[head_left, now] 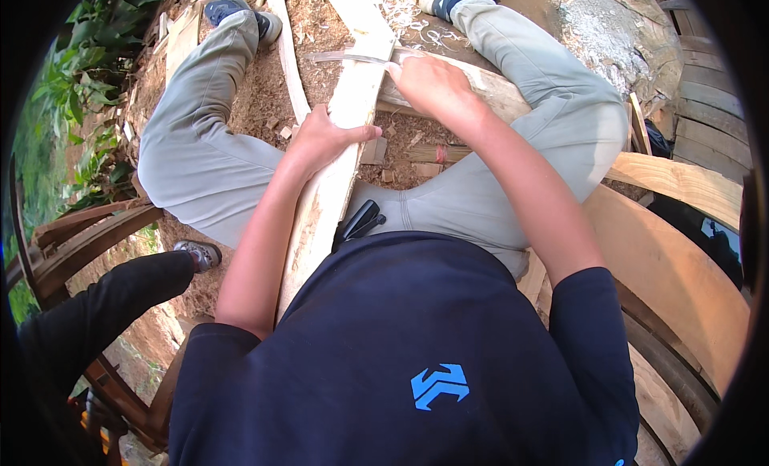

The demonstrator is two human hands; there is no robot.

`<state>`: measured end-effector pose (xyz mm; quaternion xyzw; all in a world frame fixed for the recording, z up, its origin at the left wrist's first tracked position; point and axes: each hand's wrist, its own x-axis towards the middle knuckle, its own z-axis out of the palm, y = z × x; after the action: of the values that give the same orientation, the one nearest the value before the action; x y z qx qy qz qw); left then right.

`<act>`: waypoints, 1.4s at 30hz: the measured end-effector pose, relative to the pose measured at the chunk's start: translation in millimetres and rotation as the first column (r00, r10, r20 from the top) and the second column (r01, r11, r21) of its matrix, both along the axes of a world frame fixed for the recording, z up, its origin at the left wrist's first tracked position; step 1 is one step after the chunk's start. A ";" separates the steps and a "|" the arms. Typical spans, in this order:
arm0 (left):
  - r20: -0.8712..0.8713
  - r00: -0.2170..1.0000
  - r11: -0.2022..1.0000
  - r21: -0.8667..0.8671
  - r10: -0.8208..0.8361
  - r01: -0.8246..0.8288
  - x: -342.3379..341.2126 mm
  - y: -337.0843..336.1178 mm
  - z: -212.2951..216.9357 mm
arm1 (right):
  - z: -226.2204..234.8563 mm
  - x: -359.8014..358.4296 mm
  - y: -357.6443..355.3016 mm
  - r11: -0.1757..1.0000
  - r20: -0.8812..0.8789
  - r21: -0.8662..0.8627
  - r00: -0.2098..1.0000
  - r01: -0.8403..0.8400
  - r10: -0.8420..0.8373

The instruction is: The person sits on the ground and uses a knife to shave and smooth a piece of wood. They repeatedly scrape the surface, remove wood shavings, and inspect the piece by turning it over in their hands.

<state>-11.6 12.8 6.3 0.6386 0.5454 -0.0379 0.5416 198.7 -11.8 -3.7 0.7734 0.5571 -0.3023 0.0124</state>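
A long pale wooden board [320, 210] slants up from beside my waist, between my spread legs, to the wood ahead. My left hand [320, 142] grips it near the middle, with the thumb over its right edge and the fingers at the left edge. My right hand [436, 83] is closed at the board's right side, near its far part. From that hand a knife with a long, thin metal blade [344, 57] lies across the board, pointing left. The knife's handle is hidden in my grip.
A thick timber [489, 86] lies crosswise beyond my right hand. Sawdust, chips and curled shavings [408, 18] cover the ground. Large curved planks [657, 266] are stacked at right. Another person's dark-trousered leg [120, 294] is at left. Leafy plants [80, 82] grow at far left.
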 end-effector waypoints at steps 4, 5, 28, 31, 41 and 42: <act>-0.040 0.999 0.999 0.021 -0.037 0.038 4.3 -14.2 -12.8 | 24.1 14.2 -43.9 0.999 0.091 -0.038 0.996 0.025 -0.021; -0.008 1.000 1.000 -0.006 -0.029 0.029 1.8 -12.4 -17.4 | 27.3 16.2 -51.9 0.998 0.116 -0.041 0.993 0.039 -0.034; 0.092 0.995 0.998 -0.039 -0.043 0.046 4.1 -14.8 1.6 | -10.2 20.5 55.4 0.962 0.049 0.018 0.961 0.271 -0.272; 0.115 0.993 0.995 -0.088 -0.028 0.038 2.7 -10.2 18.5 | 4.3 86.2 50.1 0.963 0.207 0.139 0.944 0.230 -0.256; 0.081 0.996 0.999 0.021 -0.046 0.044 3.6 -20.3 -33.2 | 71.3 55.2 -45.4 0.995 0.021 -0.100 1.000 0.012 -0.010; 0.088 0.995 0.998 0.027 -0.056 0.054 4.4 -20.1 -35.8 | 69.4 50.1 -53.4 0.993 0.032 -0.119 0.999 -0.008 0.011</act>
<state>-7.2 -7.3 -29.4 0.6608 0.5035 -0.0177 0.5563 248.8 -65.2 65.7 0.7734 0.5414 -0.3223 0.0691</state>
